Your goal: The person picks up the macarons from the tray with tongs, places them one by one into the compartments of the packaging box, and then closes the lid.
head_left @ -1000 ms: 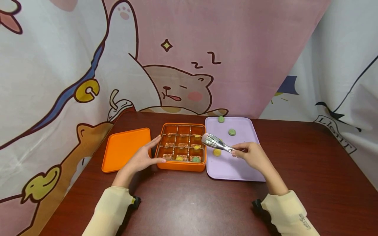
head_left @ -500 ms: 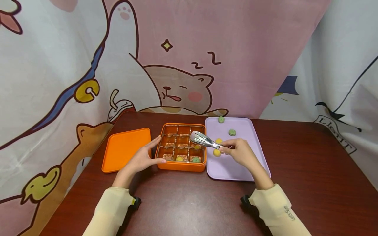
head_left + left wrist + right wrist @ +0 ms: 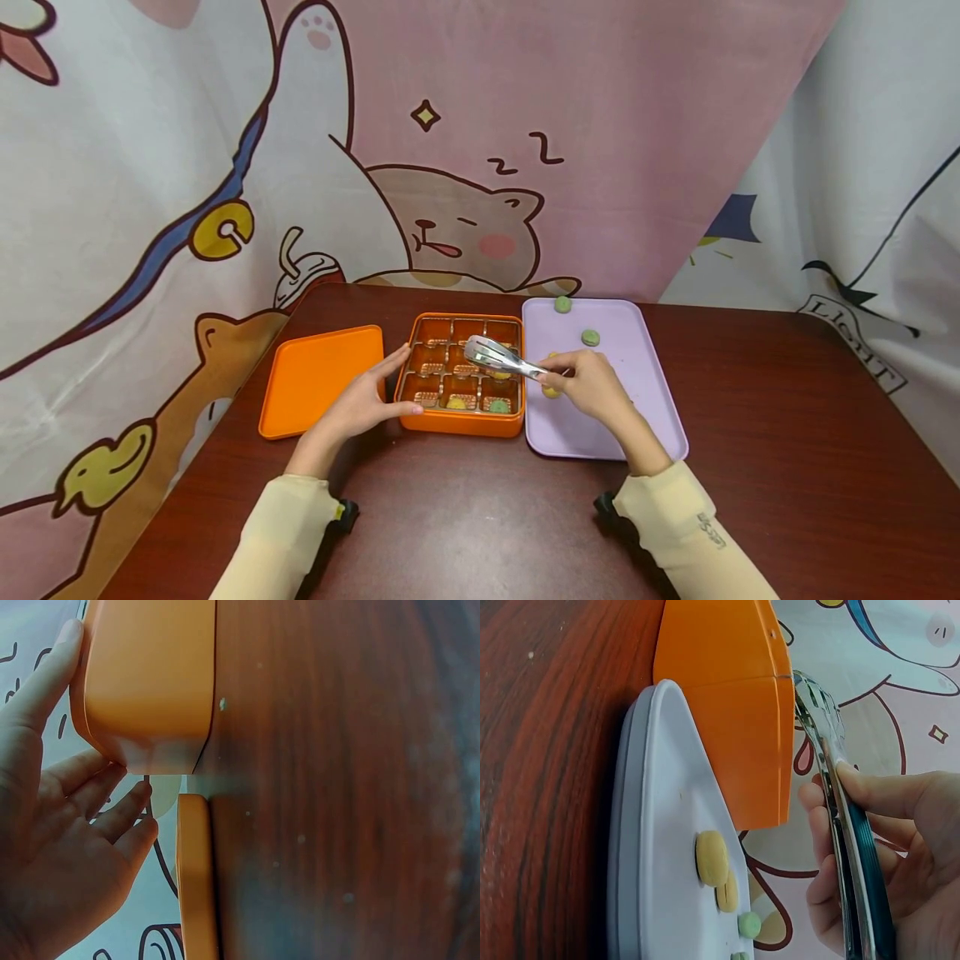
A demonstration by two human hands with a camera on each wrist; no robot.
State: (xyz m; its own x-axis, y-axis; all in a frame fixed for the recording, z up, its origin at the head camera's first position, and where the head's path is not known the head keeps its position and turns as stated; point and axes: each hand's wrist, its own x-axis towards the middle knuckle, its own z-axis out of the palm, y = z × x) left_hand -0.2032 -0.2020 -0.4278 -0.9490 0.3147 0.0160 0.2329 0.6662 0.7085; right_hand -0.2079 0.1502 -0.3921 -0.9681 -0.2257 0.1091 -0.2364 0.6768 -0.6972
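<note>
An orange box (image 3: pixel 461 425) holds a clear divided insert with yellow macarons (image 3: pixel 456 403) and a green macaron (image 3: pixel 498 406) in some compartments. My left hand (image 3: pixel 363 402) rests on the box's left side, its thumb along the front rim and its fingers fairly straight. With my right hand (image 3: pixel 592 385) I grip metal tongs (image 3: pixel 498 357), whose head hangs over the middle of the box. Whether the tongs hold anything cannot be made out. To the right, a lilac tray (image 3: pixel 600 437) bears green macarons (image 3: pixel 590 337) and yellow macarons (image 3: pixel 712 858), partly hidden by my right hand in the head view.
An orange lid (image 3: pixel 318 379) lies flat left of the box, near my left forearm. The box and tray stand side by side, almost touching, on the dark wood table (image 3: pixel 480 517). A printed cloth (image 3: pixel 622 150) hangs behind the table.
My right hand has moved left, carrying the tongs from the tray's left edge to over the box's middle. My left hand has stayed on the box.
</note>
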